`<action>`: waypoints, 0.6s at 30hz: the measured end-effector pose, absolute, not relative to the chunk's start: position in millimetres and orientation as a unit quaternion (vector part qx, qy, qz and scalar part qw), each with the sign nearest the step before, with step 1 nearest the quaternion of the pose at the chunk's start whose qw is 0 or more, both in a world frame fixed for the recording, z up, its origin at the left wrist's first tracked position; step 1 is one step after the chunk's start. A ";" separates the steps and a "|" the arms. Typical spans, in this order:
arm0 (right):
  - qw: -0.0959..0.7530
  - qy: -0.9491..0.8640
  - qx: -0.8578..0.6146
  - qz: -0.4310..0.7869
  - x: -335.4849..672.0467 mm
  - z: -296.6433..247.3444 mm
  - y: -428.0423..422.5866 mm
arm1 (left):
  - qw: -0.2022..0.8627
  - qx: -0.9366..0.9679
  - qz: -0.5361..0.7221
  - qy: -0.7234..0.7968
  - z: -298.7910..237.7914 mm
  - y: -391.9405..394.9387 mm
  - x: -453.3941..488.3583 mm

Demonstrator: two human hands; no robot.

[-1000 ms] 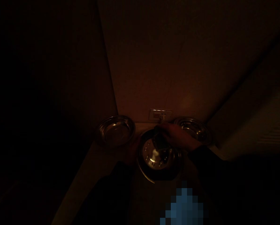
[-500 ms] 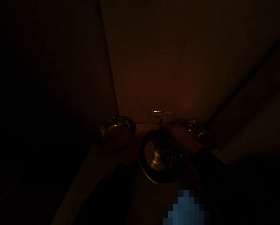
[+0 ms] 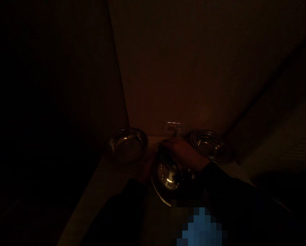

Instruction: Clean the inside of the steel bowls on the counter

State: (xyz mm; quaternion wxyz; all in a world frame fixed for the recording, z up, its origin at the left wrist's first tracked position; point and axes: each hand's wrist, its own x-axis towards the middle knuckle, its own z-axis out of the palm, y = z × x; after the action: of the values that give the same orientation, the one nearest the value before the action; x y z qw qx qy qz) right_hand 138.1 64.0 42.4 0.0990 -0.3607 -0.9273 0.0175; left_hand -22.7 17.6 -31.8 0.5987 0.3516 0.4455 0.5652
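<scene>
The light is very dim. In the head view a shiny round metal dome (image 3: 170, 176) with a ring of small holes or studs sits low in the middle, its rim catching light. My right hand (image 3: 185, 153) reaches over its far side, fingers curled around a dark thing (image 3: 165, 154) against the dome that I cannot make out. Beside the dome's left edge lies my left hand (image 3: 145, 167), a faint shape whose fingers are lost in shadow. Whether it grips the rim does not show.
A metal bowl (image 3: 128, 145) stands at the left, and a wide-rimmed metal dish (image 3: 211, 146) at the right. On the wall behind, a socket plate (image 3: 175, 127) has something plugged in. The pale surface (image 3: 82, 205) has a left edge dropping into darkness. A pixelated blue patch covers the bottom.
My right hand has moved left and slightly down over the dome, the dark thing moving with it. More of the right dish shows. My left hand has hardly moved.
</scene>
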 end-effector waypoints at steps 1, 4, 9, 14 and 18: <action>0.103 -0.922 -0.372 0.021 141.7 42.0 64.4 | 0.600 0.356 0.561 0.445 -31.6 17.1 -22.4; 0.113 -0.905 -0.410 0.033 155.9 41.5 64.3 | 0.600 0.364 0.555 0.447 -33.8 16.9 -22.3; 0.119 -0.874 -0.468 0.047 184.4 39.8 58.3 | 0.560 0.360 0.560 0.494 -40.4 19.2 -23.3; 0.102 -0.867 -0.485 0.049 195.3 40.9 57.1 | 0.570 0.381 0.561 0.464 -41.6 20.1 -22.9; 0.087 -0.884 -0.459 0.032 178.2 44.4 62.4 | 0.568 0.393 0.557 0.461 -39.7 19.5 -23.3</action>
State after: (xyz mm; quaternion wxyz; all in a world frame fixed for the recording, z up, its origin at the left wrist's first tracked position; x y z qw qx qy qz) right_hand 178.2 62.4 44.4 0.0874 -0.4586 -0.8838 0.0323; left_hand -23.3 19.5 -39.7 0.5676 0.3933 0.4610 0.5574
